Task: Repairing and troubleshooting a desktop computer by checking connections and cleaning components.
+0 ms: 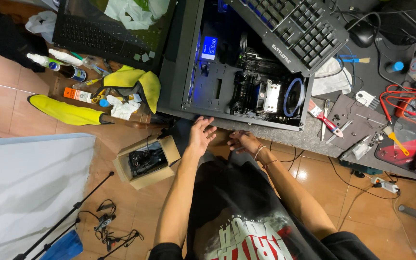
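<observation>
The open black computer case [246, 72] is being kept flat at the near edge of the speckled stone worktop [309, 139], its metal rim almost flush with that edge; the left hand [201, 135] is being held at this rim, fingers spread and loose, nothing gripped; the right hand [243, 141] is being held just beside it, fingers curled, nothing visibly pinched; two keyboards [294, 29] are lying across the case's far side; bare tiled floor [136, 212] is being left open below, one cardboard box [146, 162] nearby.

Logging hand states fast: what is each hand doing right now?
Left hand: open, fingers spread, holding nothing, at the edge of the open computer case.
Right hand: loosely curled, apparently empty, near that edge.
</observation>
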